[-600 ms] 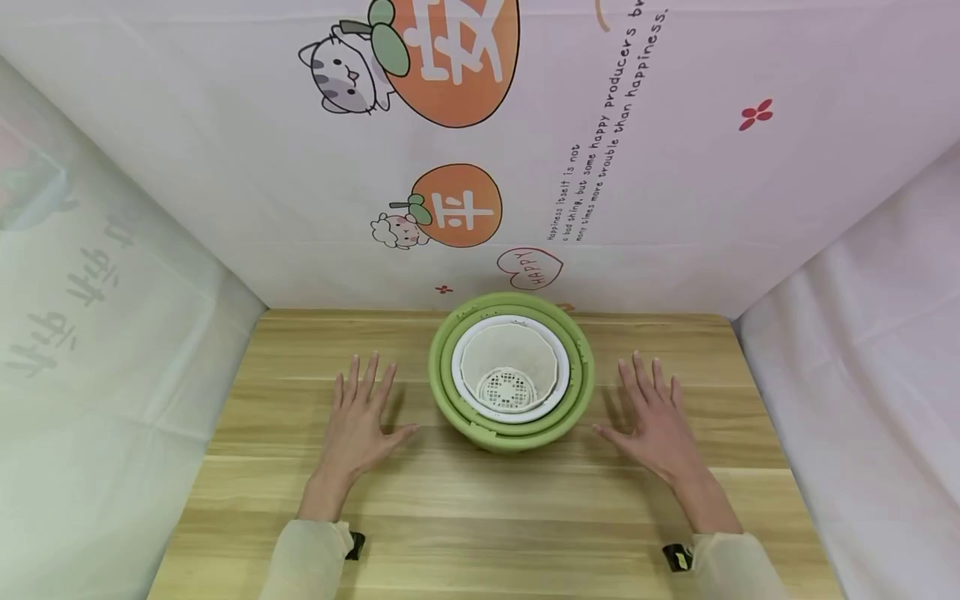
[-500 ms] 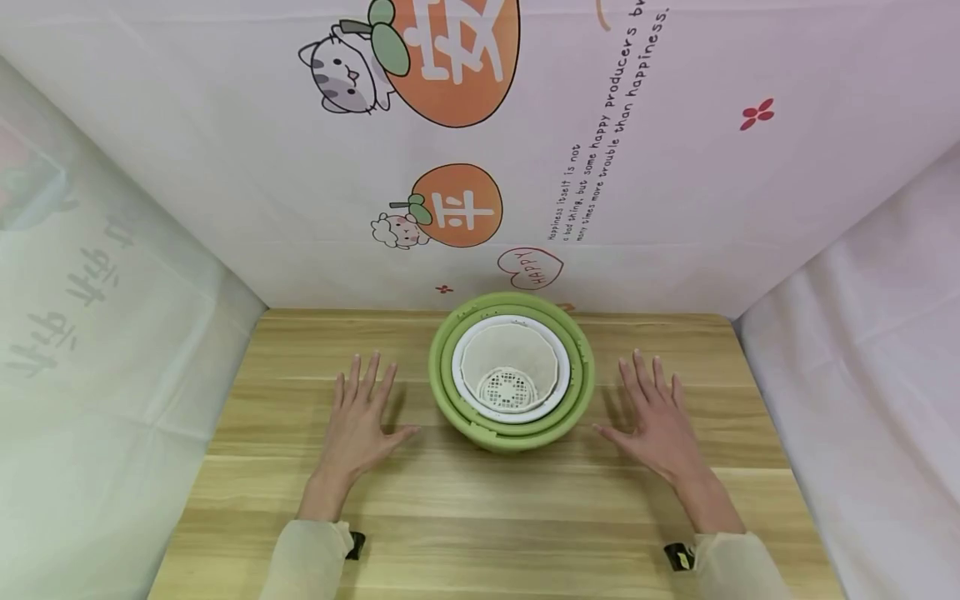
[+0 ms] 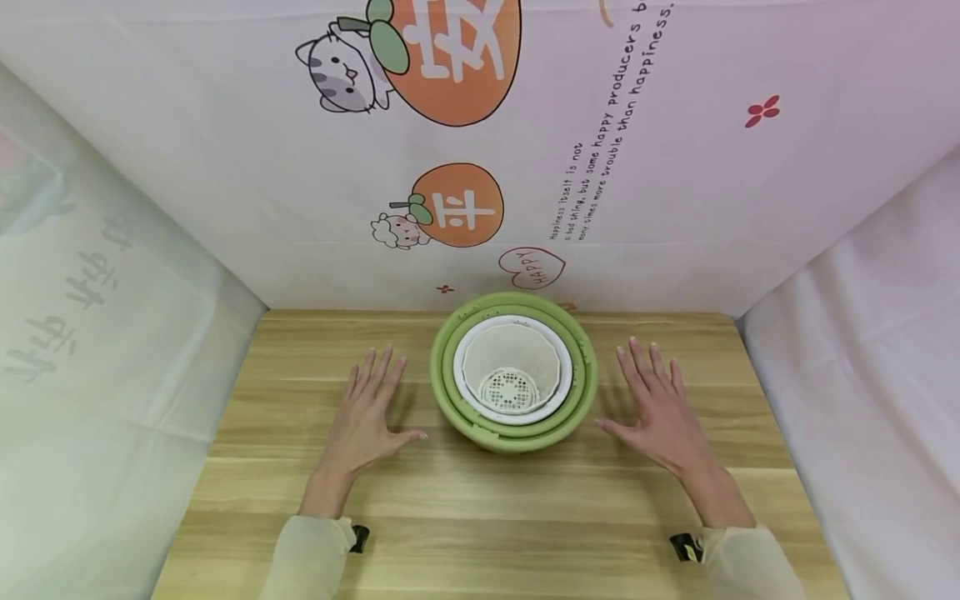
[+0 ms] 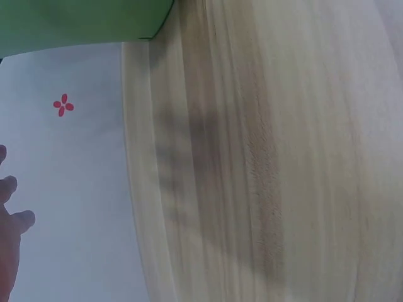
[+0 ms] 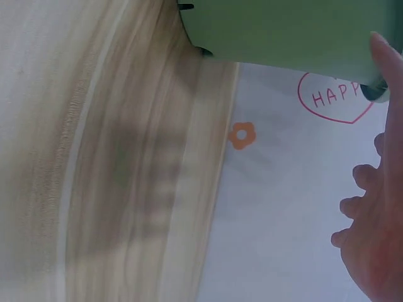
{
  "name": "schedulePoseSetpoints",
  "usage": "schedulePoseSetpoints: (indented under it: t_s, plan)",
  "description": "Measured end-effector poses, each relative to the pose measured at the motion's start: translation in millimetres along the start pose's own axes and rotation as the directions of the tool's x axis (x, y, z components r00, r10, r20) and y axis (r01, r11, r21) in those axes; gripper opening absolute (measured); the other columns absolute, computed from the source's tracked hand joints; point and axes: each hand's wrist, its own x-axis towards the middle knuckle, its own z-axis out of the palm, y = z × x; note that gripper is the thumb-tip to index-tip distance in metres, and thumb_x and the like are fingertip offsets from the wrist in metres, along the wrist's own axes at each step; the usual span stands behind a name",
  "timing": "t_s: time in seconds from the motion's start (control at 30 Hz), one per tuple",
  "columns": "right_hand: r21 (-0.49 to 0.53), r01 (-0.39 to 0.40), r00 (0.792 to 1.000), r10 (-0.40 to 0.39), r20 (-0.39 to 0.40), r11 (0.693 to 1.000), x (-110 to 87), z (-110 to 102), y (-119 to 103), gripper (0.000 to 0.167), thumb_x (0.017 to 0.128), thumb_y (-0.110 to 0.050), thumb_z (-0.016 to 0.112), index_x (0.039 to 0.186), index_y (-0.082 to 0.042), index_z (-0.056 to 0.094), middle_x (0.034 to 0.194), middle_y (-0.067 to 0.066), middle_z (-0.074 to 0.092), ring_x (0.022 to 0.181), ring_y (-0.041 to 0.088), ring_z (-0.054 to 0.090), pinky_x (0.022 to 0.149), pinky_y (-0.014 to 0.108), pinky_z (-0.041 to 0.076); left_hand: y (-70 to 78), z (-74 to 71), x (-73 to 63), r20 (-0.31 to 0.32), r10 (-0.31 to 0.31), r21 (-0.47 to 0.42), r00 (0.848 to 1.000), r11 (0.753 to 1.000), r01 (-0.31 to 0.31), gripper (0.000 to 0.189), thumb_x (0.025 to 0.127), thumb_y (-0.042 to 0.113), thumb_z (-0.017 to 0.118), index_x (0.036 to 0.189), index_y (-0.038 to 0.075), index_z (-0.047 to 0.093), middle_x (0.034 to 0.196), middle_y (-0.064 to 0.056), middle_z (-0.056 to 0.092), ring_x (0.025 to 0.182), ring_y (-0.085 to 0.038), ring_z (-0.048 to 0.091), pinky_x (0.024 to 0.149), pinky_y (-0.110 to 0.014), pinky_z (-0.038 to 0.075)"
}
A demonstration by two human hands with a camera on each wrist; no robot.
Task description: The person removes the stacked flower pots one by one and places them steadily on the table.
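A nested stack of round plant pots stands at the back middle of the wooden table. Its outer green pot surrounds another green one, then a white pot, and innermost a cream pot with a perforated bottom. My left hand hovers left of the stack, fingers spread and thumb pointing toward it. On the other side my right hand is spread likewise, thumb near the green rim. Both hands hold nothing and are apart from the pots. In both wrist views the green outer wall shows at the top.
The wooden table ends at a white printed cloth backdrop close behind the pots. White cloth hangs along the left side and the right side. Each wrist wears a dark strap.
My left hand has shifted slightly right, toward the pots, its fingers turning a little inward. The right hand has moved slightly up and forward. The pots stay in place.
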Motion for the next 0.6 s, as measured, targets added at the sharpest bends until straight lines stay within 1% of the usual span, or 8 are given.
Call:
schedulePoseSetpoints:
  t_s: [0.13, 0.23, 0.33, 0.43, 0.5, 0.6]
  plan:
    - [0.019, 0.027, 1.000, -0.027, -0.016, 0.999, 0.0, -4.7, -2.1, 0.112, 0.079, -0.063, 0.068, 0.161, -0.016, 0.007, 0.167, 0.009, 0.001, 0.151, 0.035, -0.002, 0.121, 0.056, -0.002, 4.0, 0.1, 3.0, -0.004, 0.010, -0.015, 1.000, 1.000, -0.010, 0.118, 0.071, 0.079, 0.064, 0.159, 0.014, 0.020, 0.164, -0.016, 0.015, 0.148, -0.044, 0.017, 0.122, -0.054, 0.008]
    - [0.030, 0.049, 0.998, -0.048, -0.026, 0.998, 1.0, -6.7, -3.2, 0.110, 0.081, -0.063, 0.066, 0.161, -0.015, 0.008, 0.166, 0.010, 0.003, 0.151, 0.035, 0.000, 0.121, 0.056, -0.001, 7.9, -1.9, 6.2, -0.001, 0.015, -0.026, 1.000, 1.000, -0.015, 0.118, 0.072, 0.080, 0.063, 0.160, 0.016, 0.019, 0.165, -0.014, 0.013, 0.149, -0.042, 0.014, 0.122, -0.053, 0.008]
    - [0.037, 0.067, 0.997, -0.066, -0.032, 0.997, 3.4, -8.0, -5.4, 0.108, 0.082, -0.065, 0.064, 0.160, -0.014, 0.009, 0.166, 0.012, 0.006, 0.151, 0.037, 0.003, 0.122, 0.054, -0.001, 11.7, -4.2, 10.3, 0.000, 0.024, -0.041, 1.000, 0.999, -0.024, 0.114, 0.076, 0.087, 0.048, 0.160, 0.016, 0.018, 0.166, -0.011, 0.010, 0.149, -0.041, 0.013, 0.122, -0.052, 0.007]
    - [0.042, 0.078, 0.996, -0.076, -0.039, 0.996, 6.3, -8.8, -8.1, 0.107, 0.082, -0.066, 0.062, 0.160, -0.014, 0.010, 0.166, 0.013, 0.008, 0.151, 0.037, 0.004, 0.122, 0.054, 0.000, 14.8, -5.5, 14.0, 0.004, 0.029, -0.047, 1.000, 0.998, -0.028, 0.111, 0.078, 0.090, 0.035, 0.160, 0.017, 0.017, 0.166, -0.012, 0.012, 0.150, -0.040, 0.012, 0.123, -0.052, 0.007]
    - [0.046, 0.080, 0.996, -0.079, -0.041, 0.996, 8.3, -8.8, -9.9, 0.107, 0.083, -0.067, 0.061, 0.160, -0.013, 0.012, 0.166, 0.013, 0.008, 0.151, 0.037, 0.005, 0.122, 0.054, 0.000, 16.1, -5.4, 15.8, 0.008, 0.028, -0.051, 1.000, 0.998, -0.028, 0.111, 0.079, 0.090, 0.032, 0.160, 0.017, 0.018, 0.166, -0.012, 0.012, 0.150, -0.039, 0.010, 0.123, -0.051, 0.007]
    - [0.048, 0.087, 0.995, -0.085, -0.047, 0.995, 10.4, -8.8, -11.5, 0.106, 0.083, -0.070, 0.059, 0.160, -0.013, 0.013, 0.166, 0.014, 0.010, 0.151, 0.037, 0.006, 0.122, 0.053, 0.000, 17.8, -4.8, 18.0, 0.018, 0.029, -0.065, 0.999, 0.997, -0.028, 0.110, 0.080, 0.089, 0.033, 0.159, 0.014, 0.020, 0.166, -0.011, 0.011, 0.151, -0.037, 0.008, 0.123, -0.051, 0.005]
